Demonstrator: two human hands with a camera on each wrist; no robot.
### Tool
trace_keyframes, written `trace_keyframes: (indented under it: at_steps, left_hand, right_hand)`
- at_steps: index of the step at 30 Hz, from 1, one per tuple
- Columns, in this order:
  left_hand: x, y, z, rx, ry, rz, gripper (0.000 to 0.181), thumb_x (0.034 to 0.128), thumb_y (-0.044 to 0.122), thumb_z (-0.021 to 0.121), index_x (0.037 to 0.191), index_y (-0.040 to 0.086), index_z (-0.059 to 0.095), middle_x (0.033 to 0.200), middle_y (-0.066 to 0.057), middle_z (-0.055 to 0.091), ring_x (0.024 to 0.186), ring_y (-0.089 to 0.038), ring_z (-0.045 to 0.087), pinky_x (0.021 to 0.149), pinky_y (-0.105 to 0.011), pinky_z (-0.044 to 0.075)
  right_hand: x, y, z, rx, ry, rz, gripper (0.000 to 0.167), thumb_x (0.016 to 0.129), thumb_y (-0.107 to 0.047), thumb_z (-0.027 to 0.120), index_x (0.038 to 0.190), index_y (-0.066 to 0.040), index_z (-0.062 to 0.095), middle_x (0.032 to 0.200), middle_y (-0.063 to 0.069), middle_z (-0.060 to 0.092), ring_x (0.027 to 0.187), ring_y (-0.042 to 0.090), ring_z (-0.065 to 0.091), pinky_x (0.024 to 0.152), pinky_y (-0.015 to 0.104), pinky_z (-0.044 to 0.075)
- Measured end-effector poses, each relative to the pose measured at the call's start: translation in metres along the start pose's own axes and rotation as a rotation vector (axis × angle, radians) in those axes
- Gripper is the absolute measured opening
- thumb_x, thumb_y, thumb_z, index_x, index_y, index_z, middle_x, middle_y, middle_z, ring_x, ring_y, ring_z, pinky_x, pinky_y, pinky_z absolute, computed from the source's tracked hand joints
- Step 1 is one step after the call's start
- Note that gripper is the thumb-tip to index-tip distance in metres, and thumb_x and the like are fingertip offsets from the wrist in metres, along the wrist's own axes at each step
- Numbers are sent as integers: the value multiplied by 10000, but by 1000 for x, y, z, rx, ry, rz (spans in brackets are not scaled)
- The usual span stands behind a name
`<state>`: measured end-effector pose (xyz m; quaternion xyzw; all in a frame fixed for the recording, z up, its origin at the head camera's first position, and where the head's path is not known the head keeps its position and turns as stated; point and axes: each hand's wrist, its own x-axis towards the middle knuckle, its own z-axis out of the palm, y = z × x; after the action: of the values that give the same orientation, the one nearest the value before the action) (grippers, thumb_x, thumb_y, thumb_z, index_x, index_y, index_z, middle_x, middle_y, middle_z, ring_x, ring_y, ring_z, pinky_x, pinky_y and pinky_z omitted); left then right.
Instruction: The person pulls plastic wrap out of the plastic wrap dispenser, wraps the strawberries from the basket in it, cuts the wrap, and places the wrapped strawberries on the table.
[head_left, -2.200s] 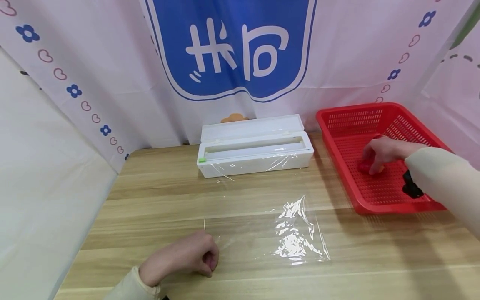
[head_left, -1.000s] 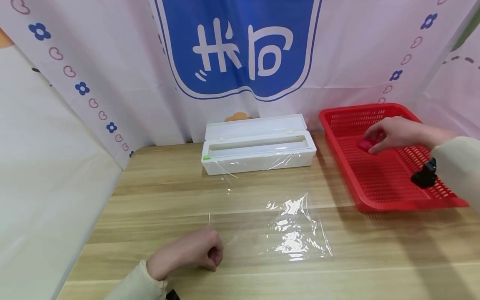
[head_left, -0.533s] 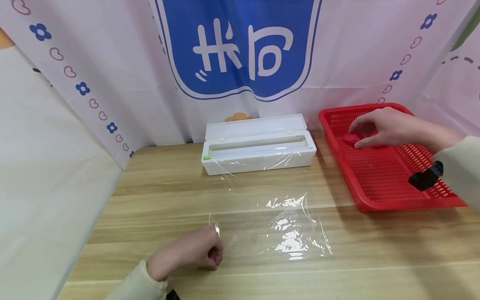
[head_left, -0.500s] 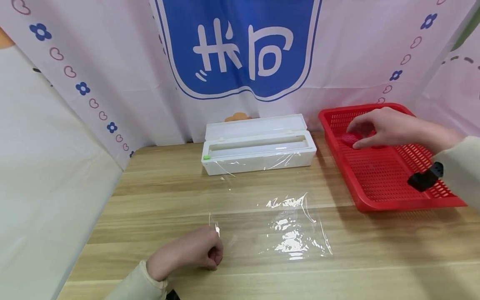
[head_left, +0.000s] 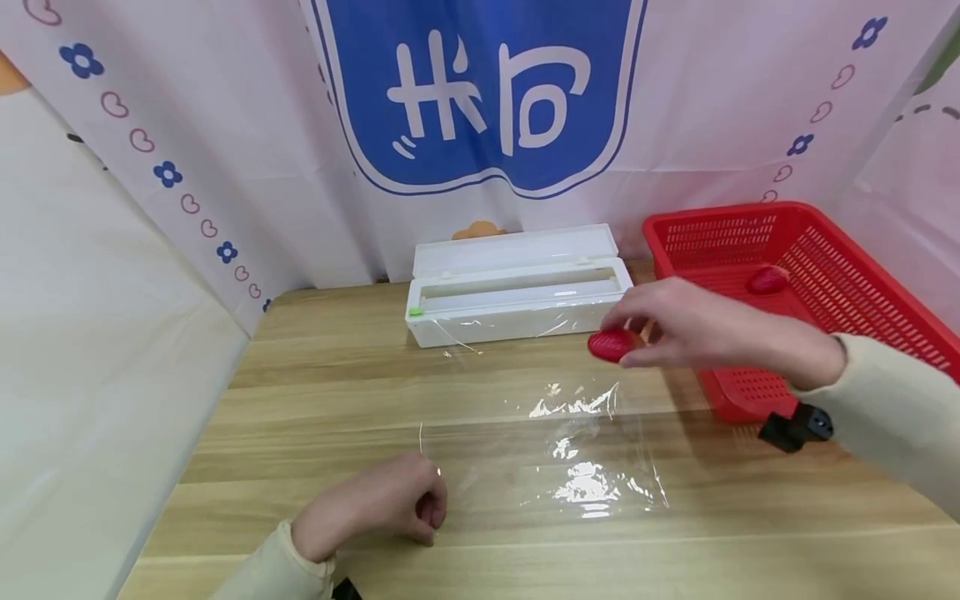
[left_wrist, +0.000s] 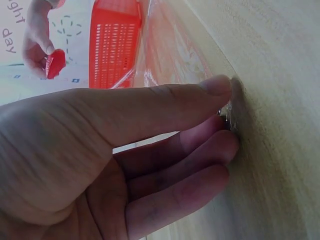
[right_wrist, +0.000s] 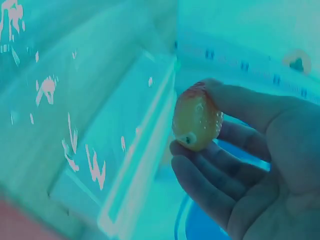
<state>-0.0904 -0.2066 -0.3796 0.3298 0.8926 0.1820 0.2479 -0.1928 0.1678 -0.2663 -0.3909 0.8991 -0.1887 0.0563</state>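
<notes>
Both hands are gripping things; the right hand [head_left: 678, 321] is pinching a red fruit [head_left: 611, 344] between thumb and fingertips, its lower fingers bending loosely in the right wrist view, where the fruit is showing a yellowish end; that fruit is hanging above the surface [head_left: 315, 383], near the right end of a white box [head_left: 517, 272]; the left hand [head_left: 405, 500] is resting low on the surface, its fingers curling in and its thumb and fingertips nipping the edge of clear film [head_left: 588, 483].

That film is stretching from the box's front across the surface and catching bright glare on its right half; the box is standing at the back, its lid [head_left: 517, 250] lying open behind and a green tab [head_left: 416, 312] sitting at its left corner; a red basket [head_left: 862, 287] is standing to the right; a second red fruit [head_left: 768, 280] is lying inside, near the far wall; behind everything, a white curtain [head_left: 247, 108] with a blue panel [head_left: 480, 167] is hanging.
</notes>
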Motion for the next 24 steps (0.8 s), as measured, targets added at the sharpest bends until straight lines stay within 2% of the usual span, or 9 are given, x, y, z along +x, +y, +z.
trace_keyframes:
  at_steps: [9,16,24]
  left_hand:
    - [-2,-1,2,-17,13,-15,245,606,44,863,659,172,661,587,161,541,546,72,462,522,-125,443]
    - [-2,-2,2,3,28,7,250,593,13,845,660,170,662,587,153,553,549,84,460,524,-111,441]
    - [-1,-2,1,11,22,16,250,617,7,837,670,175,659,591,159,539,553,84,453,520,-113,436]
  right_hand:
    - [6,-12,47,47,-26,-81,324,803,-194,820,1107,-165,709,951,-78,711,822,27,640,683,232,587]
    - [6,-17,80,48,6,-172,314,786,-225,836,1066,-147,716,978,-52,717,818,28,623,654,207,564]
    - [9,-21,105,57,50,-195,292,788,-219,831,1049,-152,719,965,-55,717,826,36,610,677,172,532]
